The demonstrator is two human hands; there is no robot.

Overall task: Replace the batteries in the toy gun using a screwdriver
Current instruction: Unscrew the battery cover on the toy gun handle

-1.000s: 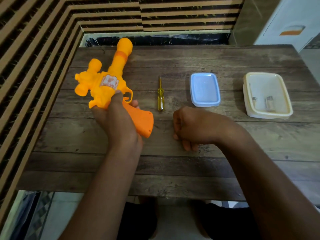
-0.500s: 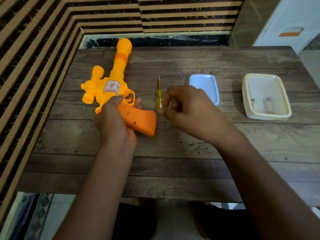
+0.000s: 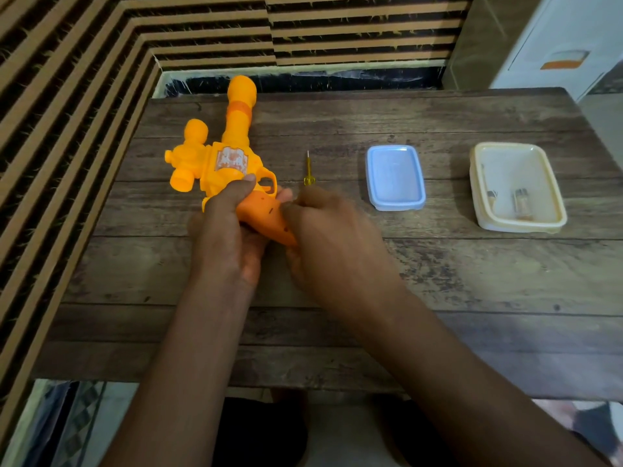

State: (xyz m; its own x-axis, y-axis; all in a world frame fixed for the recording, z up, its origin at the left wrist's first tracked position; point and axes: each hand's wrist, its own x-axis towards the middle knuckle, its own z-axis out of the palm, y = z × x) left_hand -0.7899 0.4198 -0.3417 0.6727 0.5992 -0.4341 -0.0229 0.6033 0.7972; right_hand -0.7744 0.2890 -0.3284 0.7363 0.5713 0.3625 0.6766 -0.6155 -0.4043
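The toy gun [image 3: 232,163] lies at the left of the wooden surface [image 3: 438,281], barrel pointing away, with the left hand [image 3: 229,237] in a closed grip around its darker orange handle. The right hand [image 3: 330,244] rests against the handle's other side, fingers curled at it, though whether its grip holds anything cannot be told. The screwdriver [image 3: 308,170] lies just beyond that hand, partly hidden by it; further right sit a blue lid [image 3: 394,176] and a cream tray [image 3: 519,224] holding two batteries [image 3: 521,200].
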